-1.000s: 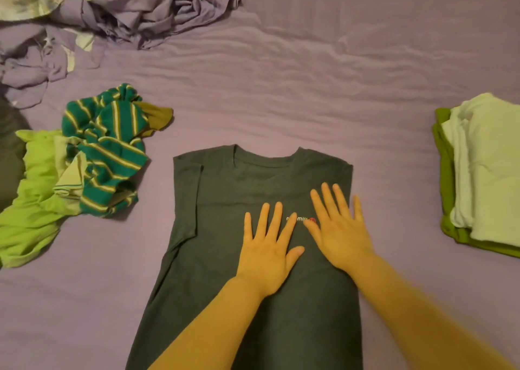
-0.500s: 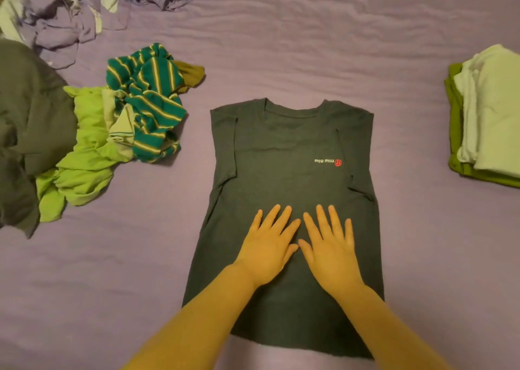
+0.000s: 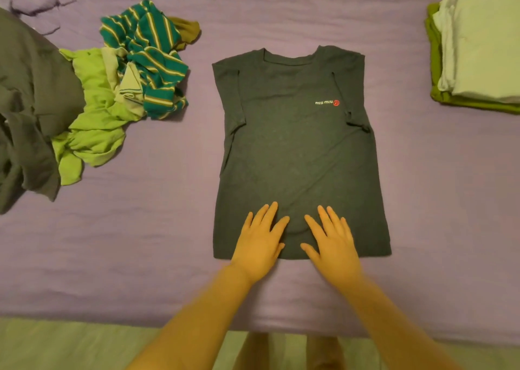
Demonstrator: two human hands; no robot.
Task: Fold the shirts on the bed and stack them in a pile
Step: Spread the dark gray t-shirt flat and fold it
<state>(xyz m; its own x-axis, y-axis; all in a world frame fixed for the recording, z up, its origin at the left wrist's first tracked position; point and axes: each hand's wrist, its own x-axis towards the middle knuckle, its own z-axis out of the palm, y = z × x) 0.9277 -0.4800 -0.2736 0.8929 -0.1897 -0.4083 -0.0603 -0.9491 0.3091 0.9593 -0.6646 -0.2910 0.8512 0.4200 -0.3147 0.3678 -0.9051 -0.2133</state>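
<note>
Both hands lie flat, fingers straight and slightly spread, on the lower part of the dark grey shirt (image 3: 295, 150): the left hand (image 3: 260, 243) and the right hand (image 3: 332, 243) sit side by side, just apart, with their heels at the hem and their fingertips pointing up the cloth towards the collar. Neither grips anything; they press and smooth. The shirt is spread face up on the purple bed (image 3: 140, 243) directly beyond the hands, its two sleeves already turned inward, so the step in hand looks like flattening the narrowed body before the crosswise fold. The next move probably calls for pinching the hem at both corners, outward of each hand, and carrying it up to the collar without dragging the tucked sleeves loose. The folded pile (image 3: 478, 46), pale shirts over a green one, waits far off beyond the right hand; the unfolded heap (image 3: 112, 88) of green, striped and grey garments lies well beyond the left hand.
</note>
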